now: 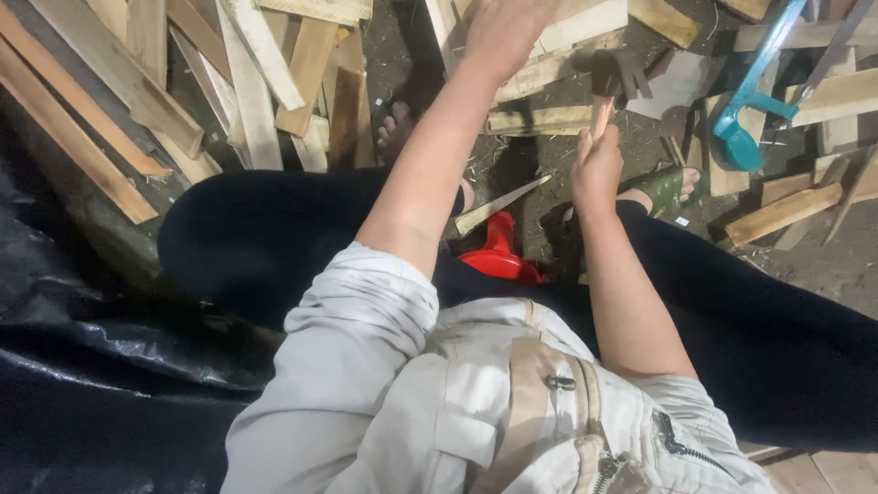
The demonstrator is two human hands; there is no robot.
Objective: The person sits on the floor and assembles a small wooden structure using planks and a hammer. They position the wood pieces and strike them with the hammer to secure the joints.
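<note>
My right hand [596, 166] grips the wooden handle of a hammer [611, 78], whose dark claw head points up above the fist. My left hand [501, 32] reaches forward and rests on pale wooden planks [567, 41] at the top of the view; whether its fingers hold a plank I cannot tell. I sit with dark trousers [265, 238] and both feet in sandals, one foot [395, 128] left of my left arm, the other [668, 187] beside my right hand.
Wooden offcuts [247, 82] lie heaped at the upper left and scattered at the right. A blue-handled saw [745, 123] lies at the upper right. A red plastic thing [498, 256] sits between my legs. A pointed wood sliver [498, 206] lies near it. Black sheeting [82, 366] covers the left.
</note>
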